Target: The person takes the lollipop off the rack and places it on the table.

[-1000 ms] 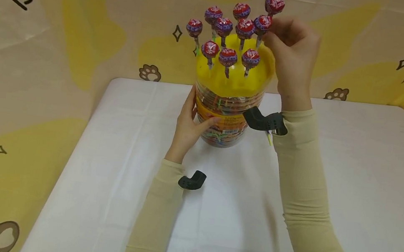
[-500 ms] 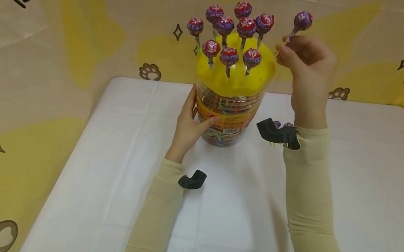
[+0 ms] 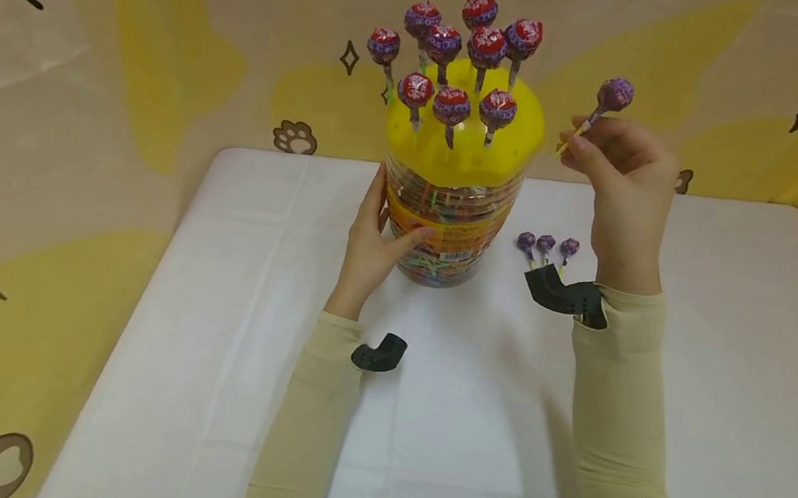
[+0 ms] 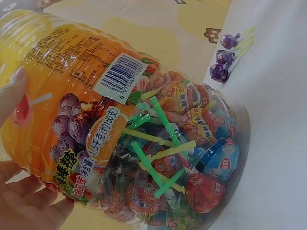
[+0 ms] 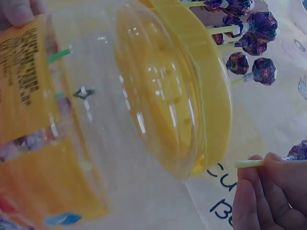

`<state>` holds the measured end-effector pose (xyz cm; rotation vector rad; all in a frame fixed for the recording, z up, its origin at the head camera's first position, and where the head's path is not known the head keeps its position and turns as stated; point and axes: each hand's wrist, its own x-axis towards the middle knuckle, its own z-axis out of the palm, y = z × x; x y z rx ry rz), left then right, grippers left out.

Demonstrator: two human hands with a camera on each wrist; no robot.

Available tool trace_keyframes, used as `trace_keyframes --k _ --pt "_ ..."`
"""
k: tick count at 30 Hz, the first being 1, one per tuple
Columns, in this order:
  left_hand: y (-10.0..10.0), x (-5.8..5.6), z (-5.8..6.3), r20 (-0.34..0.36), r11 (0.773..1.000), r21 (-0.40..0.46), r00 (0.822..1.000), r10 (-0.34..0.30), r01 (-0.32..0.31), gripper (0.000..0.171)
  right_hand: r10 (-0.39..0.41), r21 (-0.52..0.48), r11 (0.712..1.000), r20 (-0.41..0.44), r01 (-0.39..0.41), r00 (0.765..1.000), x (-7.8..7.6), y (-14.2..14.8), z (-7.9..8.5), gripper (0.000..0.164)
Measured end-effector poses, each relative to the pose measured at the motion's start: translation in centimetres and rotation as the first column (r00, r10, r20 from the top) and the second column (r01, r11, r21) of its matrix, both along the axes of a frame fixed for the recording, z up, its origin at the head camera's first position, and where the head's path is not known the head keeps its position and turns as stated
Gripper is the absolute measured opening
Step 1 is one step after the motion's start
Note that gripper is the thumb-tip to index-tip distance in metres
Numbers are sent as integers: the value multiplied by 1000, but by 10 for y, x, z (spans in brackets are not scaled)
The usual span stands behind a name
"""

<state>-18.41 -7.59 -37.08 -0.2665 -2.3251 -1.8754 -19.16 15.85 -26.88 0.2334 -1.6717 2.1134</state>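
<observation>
Left hand [image 3: 367,255]: curled round the lollipop jar [image 3: 442,202], thumb on its orange label [image 4: 45,122].
Lollipop jar: upright on the white surface [image 3: 460,423].
Loose lollipops [image 3: 546,243]: three, on the surface right of the jar.
Right hand [image 3: 633,199]: pinching a purple-wrapped lollipop [image 3: 616,94] by its stick, apart from the yellow lid [image 3: 446,168].
Lid lollipops [image 3: 451,107]: nine, sticks down.
Backdrop [image 3: 168,63]: yellow-patterned cloth.

The jar [image 3: 449,232] is clear, glossy, ribbed plastic, its label [image 4: 81,76] slick, its lid [image 3: 461,167] smooth, shiny plastic; lollipops [image 3: 450,106] wear glossy, crinkled wrappers [image 3: 616,94]; the table [image 3: 235,304] looks matt, cloth-covered, creased, the backdrop [image 3: 174,72] matt cloth, the sleeves [image 3: 622,409] matt knit, the wrist mounts [image 3: 380,353] matt plastic
</observation>
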Motion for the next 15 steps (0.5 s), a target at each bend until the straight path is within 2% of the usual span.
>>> trace_keyframes --k 6,15 --pt "0 0 -1 -13 1000 -1 1000 -3 3 93 -21 2 1000 26 21 999 6 11 -15 16" --pt "0 -2 -3 -3 1000 -4 1000 1 -1 92 -15 -26 1000 73 17 997 7 30 -36 7"
